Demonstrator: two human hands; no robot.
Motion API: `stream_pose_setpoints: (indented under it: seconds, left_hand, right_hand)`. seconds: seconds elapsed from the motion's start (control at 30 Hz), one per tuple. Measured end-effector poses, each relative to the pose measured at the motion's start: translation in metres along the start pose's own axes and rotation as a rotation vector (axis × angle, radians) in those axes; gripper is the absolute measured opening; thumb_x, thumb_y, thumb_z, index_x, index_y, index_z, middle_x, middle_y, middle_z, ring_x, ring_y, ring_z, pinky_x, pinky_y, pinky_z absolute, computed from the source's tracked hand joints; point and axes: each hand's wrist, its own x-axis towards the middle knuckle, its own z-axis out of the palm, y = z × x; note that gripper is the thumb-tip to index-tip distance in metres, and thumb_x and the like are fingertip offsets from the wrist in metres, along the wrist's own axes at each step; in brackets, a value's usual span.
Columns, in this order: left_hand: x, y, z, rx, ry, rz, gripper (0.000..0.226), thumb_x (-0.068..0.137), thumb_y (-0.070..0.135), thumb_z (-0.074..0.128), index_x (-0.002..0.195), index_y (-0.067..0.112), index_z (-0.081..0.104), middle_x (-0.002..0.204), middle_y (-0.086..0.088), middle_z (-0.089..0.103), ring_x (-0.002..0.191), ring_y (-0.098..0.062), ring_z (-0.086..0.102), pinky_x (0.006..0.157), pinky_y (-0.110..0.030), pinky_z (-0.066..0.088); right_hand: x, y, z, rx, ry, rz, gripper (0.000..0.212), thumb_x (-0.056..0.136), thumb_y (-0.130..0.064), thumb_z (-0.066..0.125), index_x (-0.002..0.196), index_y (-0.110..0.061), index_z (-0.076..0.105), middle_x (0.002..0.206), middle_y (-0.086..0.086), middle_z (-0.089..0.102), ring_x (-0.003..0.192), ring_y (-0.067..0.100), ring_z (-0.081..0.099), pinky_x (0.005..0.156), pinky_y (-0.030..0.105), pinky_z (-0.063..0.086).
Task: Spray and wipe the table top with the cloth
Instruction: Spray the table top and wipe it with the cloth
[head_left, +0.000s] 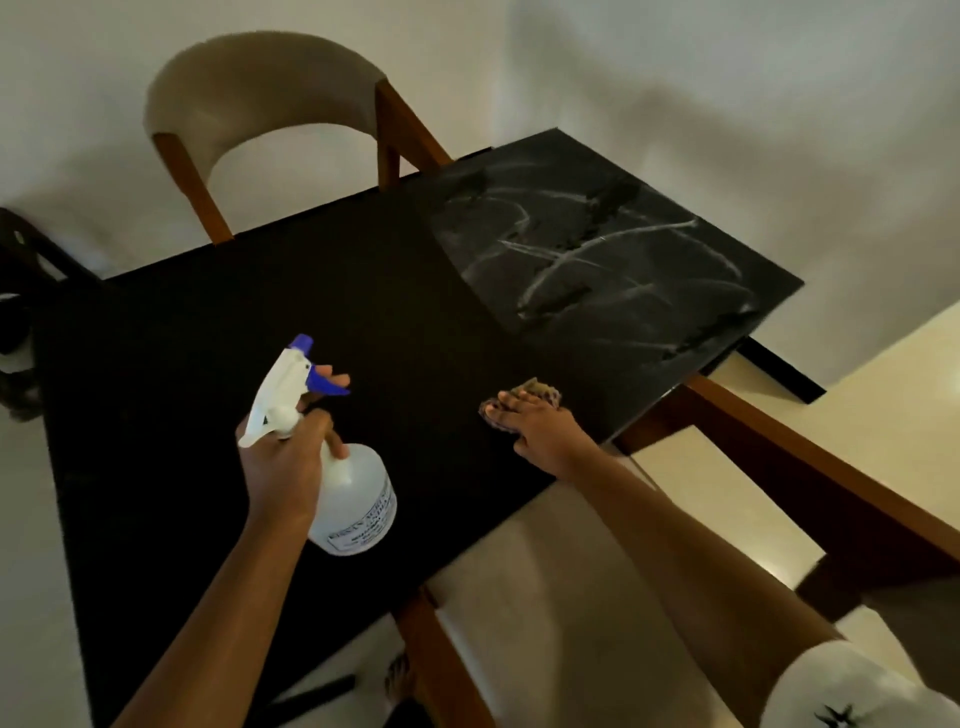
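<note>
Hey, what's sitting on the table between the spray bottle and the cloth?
Nothing: in the head view, only bare black table top separates the spray bottle and the cloth.

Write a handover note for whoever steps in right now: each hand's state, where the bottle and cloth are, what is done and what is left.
Left hand: grips the bottle at its neck, a finger on the trigger, held over the table.
Right hand: fingers flat, pressing the cloth onto the table near its right edge.
Done: the far right end shows pale streaks, so it seems sprayed and wiped.
Left: the dark middle and left show no streaks; they probably need spraying and wiping next.
</note>
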Motion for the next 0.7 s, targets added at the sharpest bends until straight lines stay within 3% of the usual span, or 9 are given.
stream_pose_setpoints:
  seconds: [0.07,0.13,0.23,0.3,0.37,0.47,0.53,0.63,0.7]
  left_hand:
    - [-0.033,0.006,0.001,-0.023,-0.03,0.072,0.035,0.064,0.011,0.053,0.095,0.022,0.066,0.085,-0.001,0.069,0.062,-0.016,0.055,0.064,-0.036,0.049]
    - [-0.065,0.012,0.004,-0.045,-0.073,0.151,0.04,0.069,0.008,0.051,0.104,0.021,0.066,0.101,0.0,0.072,0.055,-0.012,0.054,0.057,-0.025,0.049]
    - [-0.107,0.019,0.007,-0.055,-0.091,0.182,0.043,0.072,0.01,0.05,0.113,0.013,0.064,0.11,-0.001,0.071,0.053,-0.009,0.053,0.055,-0.021,0.048]
    - [-0.135,0.021,0.009,-0.061,-0.092,0.169,0.043,0.077,0.007,0.051,0.118,0.009,0.062,0.111,-0.002,0.07,0.052,-0.008,0.053,0.054,-0.02,0.049]
    - [-0.159,0.022,0.009,-0.044,-0.089,0.128,0.037,0.084,0.003,0.053,0.118,0.011,0.061,0.109,-0.004,0.069,0.053,-0.007,0.055,0.054,-0.016,0.05]
    - [-0.187,0.023,0.006,-0.012,-0.096,0.067,0.031,0.088,0.005,0.054,0.115,0.016,0.062,0.101,-0.014,0.067,0.052,-0.002,0.058,0.058,-0.017,0.05]
    - [-0.202,0.026,0.007,0.004,-0.16,0.067,0.034,0.086,0.008,0.055,0.117,0.021,0.062,0.099,-0.006,0.068,0.055,-0.001,0.058,0.062,-0.022,0.05]
    - [-0.218,0.03,0.017,-0.006,-0.246,0.019,0.035,0.072,0.021,0.057,0.106,0.028,0.064,0.089,0.002,0.069,0.069,-0.013,0.06,0.07,-0.033,0.052]
    - [-0.229,0.03,0.028,-0.02,-0.287,-0.018,0.031,0.063,0.026,0.057,0.093,0.028,0.062,0.086,-0.009,0.065,0.08,-0.023,0.059,0.069,-0.034,0.049]
  right_hand:
    - [-0.031,0.009,0.011,0.015,-0.007,0.009,0.063,0.094,-0.014,0.051,0.149,-0.034,0.03,0.16,-0.005,0.018,0.147,0.019,0.013,0.116,0.045,0.021]
    - [-0.06,0.015,0.018,0.007,0.001,0.016,0.059,0.093,-0.012,0.054,0.145,-0.033,0.039,0.154,-0.002,0.033,0.142,0.022,0.028,0.115,0.044,0.025]
    - [-0.096,0.02,0.013,0.074,-0.034,0.094,0.036,0.093,-0.018,0.056,0.128,-0.023,0.058,0.12,0.001,0.061,0.108,0.019,0.057,0.094,0.034,0.044]
    - [-0.127,0.021,0.008,0.114,-0.095,0.146,0.027,0.094,-0.027,0.059,0.118,-0.015,0.062,0.106,0.002,0.061,0.094,0.017,0.055,0.088,0.03,0.043]
    - [-0.16,0.022,0.007,0.124,-0.11,0.154,0.028,0.094,-0.031,0.06,0.118,-0.017,0.064,0.105,0.003,0.064,0.094,0.018,0.058,0.092,0.034,0.047]
    - [-0.204,0.02,0.011,0.289,-0.005,0.198,0.029,0.093,-0.03,0.06,0.121,-0.026,0.064,0.109,-0.001,0.068,0.094,0.016,0.063,0.087,0.031,0.051]
    - [-0.233,0.016,0.008,0.443,0.052,0.264,0.028,0.094,-0.03,0.058,0.12,-0.026,0.064,0.106,-0.001,0.068,0.088,0.012,0.062,0.075,0.023,0.049]
    - [-0.275,0.007,0.004,0.62,0.121,0.338,0.03,0.097,-0.019,0.053,0.127,-0.025,0.058,0.106,-0.004,0.06,0.09,0.011,0.055,0.077,0.024,0.042]
    - [-0.303,0.0,0.003,0.742,0.174,0.369,0.03,0.099,-0.018,0.05,0.127,-0.026,0.058,0.105,-0.006,0.058,0.089,0.009,0.054,0.081,0.025,0.041]
